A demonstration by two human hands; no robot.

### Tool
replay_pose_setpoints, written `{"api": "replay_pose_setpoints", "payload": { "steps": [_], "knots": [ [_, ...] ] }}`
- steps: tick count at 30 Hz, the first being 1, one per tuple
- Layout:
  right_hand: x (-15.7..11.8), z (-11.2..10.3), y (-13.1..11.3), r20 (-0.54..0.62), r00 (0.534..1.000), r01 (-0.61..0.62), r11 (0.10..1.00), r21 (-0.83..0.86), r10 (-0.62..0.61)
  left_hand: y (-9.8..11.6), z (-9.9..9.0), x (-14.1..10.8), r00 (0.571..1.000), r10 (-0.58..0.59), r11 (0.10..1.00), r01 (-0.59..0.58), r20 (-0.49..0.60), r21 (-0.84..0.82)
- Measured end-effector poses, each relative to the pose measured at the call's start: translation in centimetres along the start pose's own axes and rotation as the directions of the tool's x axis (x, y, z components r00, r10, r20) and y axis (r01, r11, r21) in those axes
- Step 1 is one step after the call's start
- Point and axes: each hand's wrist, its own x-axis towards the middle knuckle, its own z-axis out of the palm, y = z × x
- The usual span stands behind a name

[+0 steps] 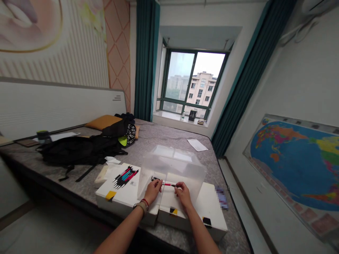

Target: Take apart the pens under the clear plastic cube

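Note:
Between my two hands a red and black pen is held level, one end in each hand. My left hand pinches its left end, and my right hand pinches the right end. Behind and around them stands a clear plastic box, lying over the white boxes with its lid part toward the window. Some dark thing shows just behind my left fingers; its kind is unclear. To the left, a bunch of pens in red, blue and black lies on a white box.
A second white box sits on the right of the bed. A black backpack, a cap and a crumpled tissue are at left. A paper sheet lies beyond the clear box.

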Motion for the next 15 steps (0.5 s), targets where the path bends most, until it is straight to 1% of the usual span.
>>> {"api": "replay_pose_setpoints", "payload": {
  "steps": [2, 5, 9, 12, 15],
  "knots": [
    [0.06, -0.01, 0.03, -0.014, 1.0, -0.003, 1.0, 0.009, 0.003, 0.04, -0.04, 0.03, 1.0, -0.003, 1.0, 0.003, -0.005, 0.004],
    [0.08, 0.04, -0.16, -0.057, 0.997, -0.045, 0.999, 0.012, 0.045, 0.1, -0.11, 0.05, 1.0, -0.017, 1.0, 0.017, -0.024, 0.007],
    [0.03, 0.12, -0.34, -0.091, 0.994, -0.065, 0.998, 0.023, 0.067, 0.16, -0.16, -0.02, 0.993, -0.044, 0.999, 0.045, -0.105, 0.008],
    [0.03, 0.14, -0.17, -0.11, 0.991, -0.069, 0.997, 0.022, 0.071, 0.21, -0.23, -0.12, 0.984, -0.045, 0.999, 0.048, -0.174, 0.011],
    [0.07, 0.16, 0.09, -0.12, 0.989, -0.084, 0.996, 0.044, 0.088, 0.26, -0.36, -0.18, 0.975, -0.04, 0.999, 0.042, -0.217, 0.004]
  ]
}}
